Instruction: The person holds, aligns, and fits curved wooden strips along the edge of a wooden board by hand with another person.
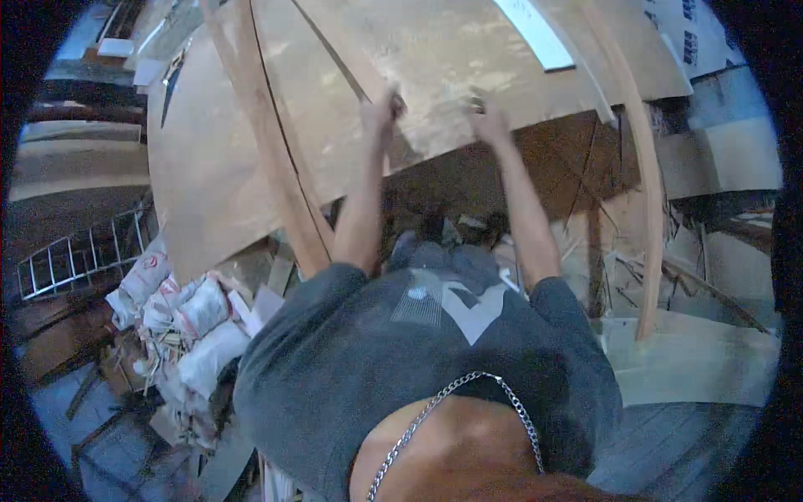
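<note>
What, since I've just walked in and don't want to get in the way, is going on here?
A person has both bare hands over a large wooden board, near its closer edge. The left hand and right hand are apart and blurred, so I can't tell whether either grips anything. A long plank runs across the board left of the hands, and a white strip lies farther off, to their right.

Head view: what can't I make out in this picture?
In the head view:
Left hand: blurred, so its grip is unclear.
Right hand: blurred, so anything held is unclear.
Long plank on the left: far end cut off by the upper edge.
White sacks: contents hidden by the sacks themselves.
</note>
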Demonstrator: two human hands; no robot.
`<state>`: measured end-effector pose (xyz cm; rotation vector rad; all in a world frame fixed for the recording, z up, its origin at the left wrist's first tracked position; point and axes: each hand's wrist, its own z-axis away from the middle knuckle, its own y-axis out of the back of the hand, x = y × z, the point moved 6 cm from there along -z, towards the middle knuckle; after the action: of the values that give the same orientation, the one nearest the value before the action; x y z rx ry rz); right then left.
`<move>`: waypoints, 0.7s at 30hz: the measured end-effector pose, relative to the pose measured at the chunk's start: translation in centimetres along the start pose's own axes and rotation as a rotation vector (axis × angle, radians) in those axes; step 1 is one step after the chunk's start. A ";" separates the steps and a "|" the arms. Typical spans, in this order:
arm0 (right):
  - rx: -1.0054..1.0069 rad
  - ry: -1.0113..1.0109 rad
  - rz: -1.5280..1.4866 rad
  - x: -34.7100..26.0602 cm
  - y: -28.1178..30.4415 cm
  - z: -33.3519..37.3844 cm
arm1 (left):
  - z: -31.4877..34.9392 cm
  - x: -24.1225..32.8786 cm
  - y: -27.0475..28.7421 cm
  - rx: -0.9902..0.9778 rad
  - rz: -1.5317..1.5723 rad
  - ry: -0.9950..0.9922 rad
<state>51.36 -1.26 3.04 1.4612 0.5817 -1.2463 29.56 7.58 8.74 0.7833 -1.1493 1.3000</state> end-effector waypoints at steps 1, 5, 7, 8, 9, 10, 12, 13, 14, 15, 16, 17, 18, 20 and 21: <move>0.032 0.155 0.017 -0.9 -0.8 0.6 | -3.7 -0.4 5.2 -0.004 0.052 0.023; 0.240 -0.025 -0.092 9.8 5.4 9.4 | -1.8 -0.2 11.0 -0.009 0.108 0.056; 0.274 -0.172 -0.116 13.8 5.6 14.2 | 1.6 -1.5 14.6 0.038 0.074 0.098; 0.252 0.044 -0.030 13.4 3.3 15.1 | 3.6 -3.7 23.6 0.054 0.010 0.010; 0.269 -0.066 -0.032 16.7 5.1 17.9 | 6.6 -4.6 20.0 0.089 -0.033 0.153; 0.211 -0.258 -0.126 15.3 3.9 19.2 | 10.8 -4.3 21.8 -0.040 -0.126 0.134; 0.135 -0.206 0.051 14.6 2.7 19.9 | 17.8 -8.2 26.4 -0.118 -0.165 0.076; 0.204 -0.235 0.067 16.2 4.4 20.2 | 20.4 -5.7 20.1 -0.068 -0.111 0.282; 0.162 -0.244 0.115 15.4 3.9 19.9 | 23.8 -7.6 21.8 -0.136 -0.231 0.334; 0.139 -0.269 0.171 15.4 3.7 19.7 | 27.1 -8.1 21.8 -0.034 -0.267 0.394; 0.149 -0.219 0.174 13.8 3.1 18.7 | 29.7 -7.2 21.4 -0.169 -0.445 0.477; 0.137 -0.200 0.163 11.2 1.6 17.5 | 32.6 -9.3 24.5 -0.052 -0.837 0.245; 0.027 -0.139 0.152 8.6 0.1 16.5 | 35.1 -11.1 26.0 -0.103 -1.159 0.526; -0.143 -0.039 0.154 6.3 -3.0 15.2 | 35.5 -10.0 25.3 -0.075 -1.201 0.556; -0.198 0.004 0.166 6.0 -4.7 14.4 | 35.3 -9.3 24.4 -0.050 -1.245 0.581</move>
<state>43.83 -14.59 -2.48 1.3180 0.5585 -1.0271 -0.28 -24.52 6.41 0.7822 -0.0919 0.3612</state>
